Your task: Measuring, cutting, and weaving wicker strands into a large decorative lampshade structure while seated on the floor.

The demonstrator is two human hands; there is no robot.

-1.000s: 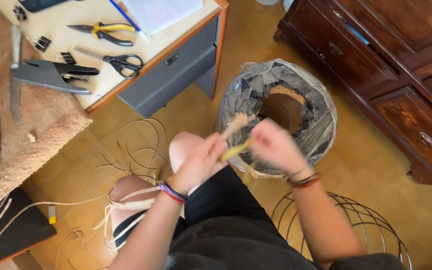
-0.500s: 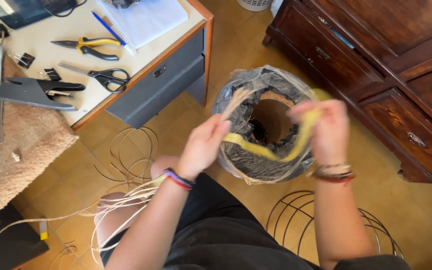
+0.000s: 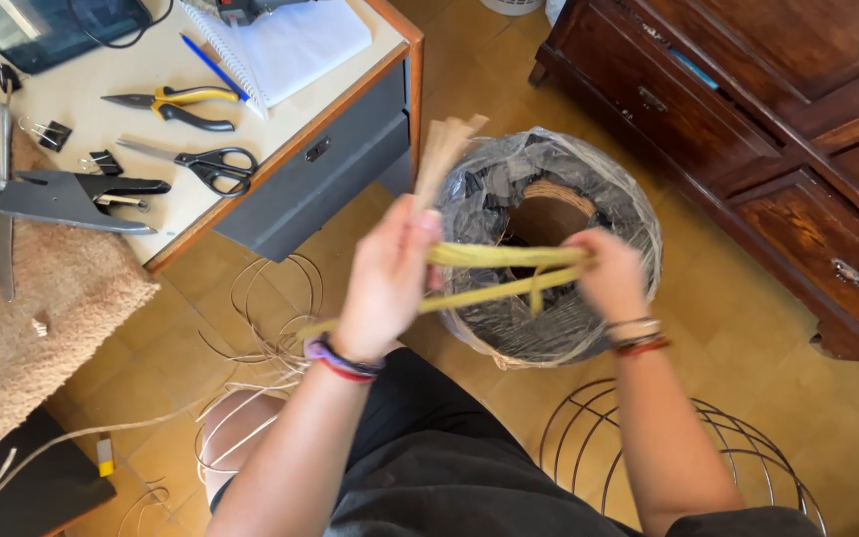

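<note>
Left hand is clenched around a bundle of straw strands, frayed ends sticking up toward 12 o'clock; right hand pinches the other end, strands pulled taut between them. They hang just above the plastic-wrapped coil on the floor, at 3 o'clock from the desk. Looks like the sorting/straightening step, evening a bunch before use. Next move likely needs steady tension and aligned ends (loose strands already trail at 7 o'clock). Scissors and pliers lie on the desk, wire frame at 5 o'clock.
</note>
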